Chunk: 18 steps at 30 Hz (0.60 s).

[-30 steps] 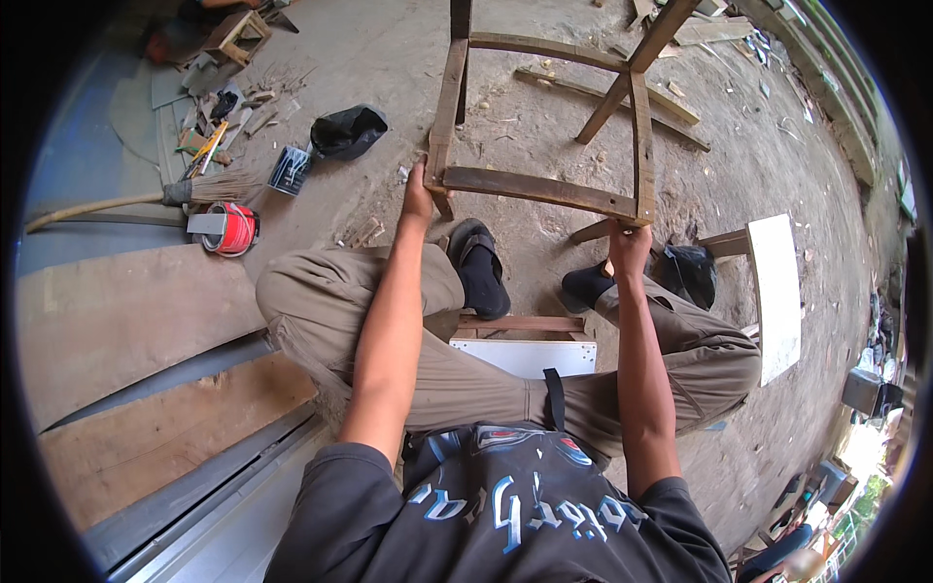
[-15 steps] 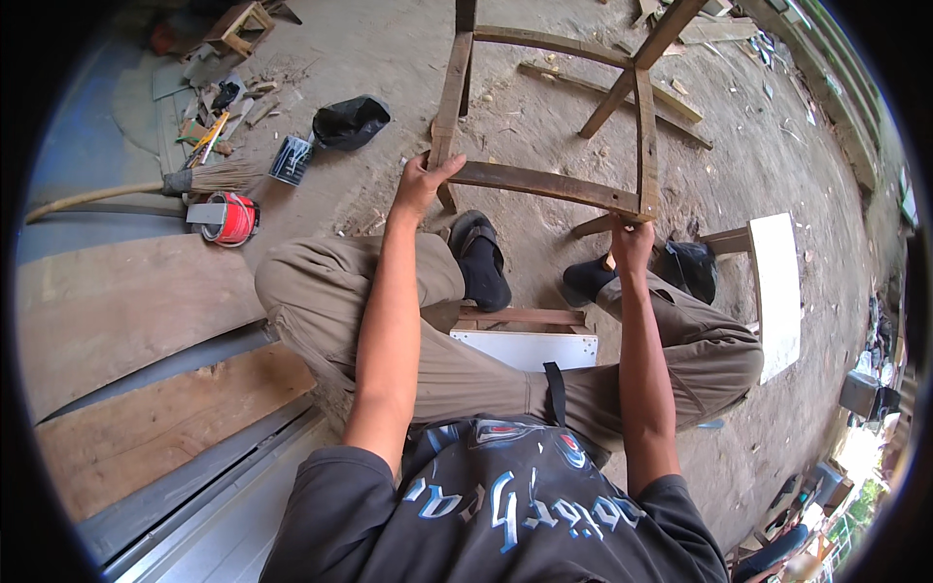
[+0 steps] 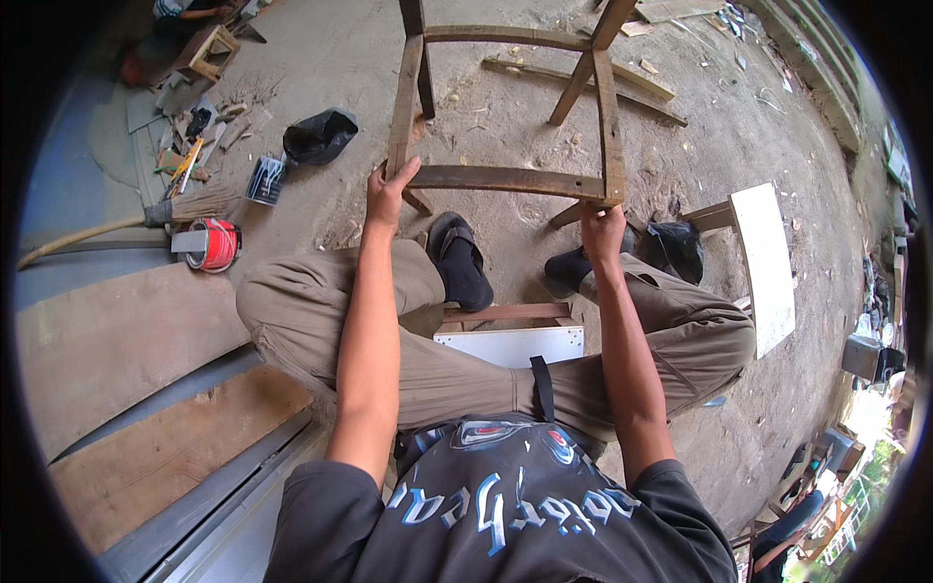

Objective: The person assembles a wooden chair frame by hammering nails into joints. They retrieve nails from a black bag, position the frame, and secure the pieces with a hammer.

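A wooden chair frame (image 3: pixel 505 180) with legs and crossbars, its seat open, is held out in front of me above the dirt floor. My left hand (image 3: pixel 389 194) grips its near left corner, the thumb over the wood. At the near right corner my right hand (image 3: pixel 602 231) holds it from below, fingers curled and partly hidden. The far top of the frame runs out of view. Between my legs stands a low piece with a white board (image 3: pixel 510 343) and a reddish wooden bar (image 3: pixel 507 312).
Left lie wide planks (image 3: pixel 126 350), a red can (image 3: pixel 216 245), a broom (image 3: pixel 190 206), a box of nails (image 3: pixel 265 181) and a black bag (image 3: pixel 321 136). A white panel on wood (image 3: pixel 763 272) stands right. Loose wooden strips (image 3: pixel 593 89) lie beyond the frame. Another person's arm (image 3: pixel 199 13) shows far left.
The chair frame and both my hands have shifted left in the picture, as has the whole scene. My grip on the frame stays the same. Another person's arm has come into view at upper left.
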{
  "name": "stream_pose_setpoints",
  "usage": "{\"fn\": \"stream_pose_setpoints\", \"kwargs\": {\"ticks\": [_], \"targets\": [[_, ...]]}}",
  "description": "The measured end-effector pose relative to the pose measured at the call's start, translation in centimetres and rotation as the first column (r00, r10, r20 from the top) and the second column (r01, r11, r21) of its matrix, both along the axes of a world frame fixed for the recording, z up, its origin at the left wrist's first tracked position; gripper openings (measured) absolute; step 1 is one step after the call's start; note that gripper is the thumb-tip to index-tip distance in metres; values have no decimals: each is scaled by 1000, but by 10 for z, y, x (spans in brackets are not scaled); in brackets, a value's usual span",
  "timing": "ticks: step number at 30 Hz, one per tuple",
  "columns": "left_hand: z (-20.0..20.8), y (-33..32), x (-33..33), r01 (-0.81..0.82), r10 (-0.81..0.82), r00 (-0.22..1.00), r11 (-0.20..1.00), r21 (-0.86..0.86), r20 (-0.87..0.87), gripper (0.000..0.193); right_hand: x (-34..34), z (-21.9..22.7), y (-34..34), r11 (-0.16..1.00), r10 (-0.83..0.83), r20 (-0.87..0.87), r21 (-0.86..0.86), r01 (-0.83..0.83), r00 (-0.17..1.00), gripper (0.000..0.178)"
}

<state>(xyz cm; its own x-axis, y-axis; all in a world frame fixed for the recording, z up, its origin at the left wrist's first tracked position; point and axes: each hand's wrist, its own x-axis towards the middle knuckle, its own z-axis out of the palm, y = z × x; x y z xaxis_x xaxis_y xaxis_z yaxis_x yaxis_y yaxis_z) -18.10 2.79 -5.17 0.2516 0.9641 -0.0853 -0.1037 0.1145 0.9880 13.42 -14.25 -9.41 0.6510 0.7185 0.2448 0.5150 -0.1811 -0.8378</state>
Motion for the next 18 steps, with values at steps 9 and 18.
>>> {"fn": "stream_pose_setpoints", "kwargs": {"ticks": [9,18], "targets": [[0,-3,6,-31,31,999,1000,-3,13,30,54,21,-20,954,300,-763,246,-171,572,63],[1,2,12,18,-18,1000,1000,-5,20,32,42,92,41,990,100,-656,-10,-141,748,46]]}}
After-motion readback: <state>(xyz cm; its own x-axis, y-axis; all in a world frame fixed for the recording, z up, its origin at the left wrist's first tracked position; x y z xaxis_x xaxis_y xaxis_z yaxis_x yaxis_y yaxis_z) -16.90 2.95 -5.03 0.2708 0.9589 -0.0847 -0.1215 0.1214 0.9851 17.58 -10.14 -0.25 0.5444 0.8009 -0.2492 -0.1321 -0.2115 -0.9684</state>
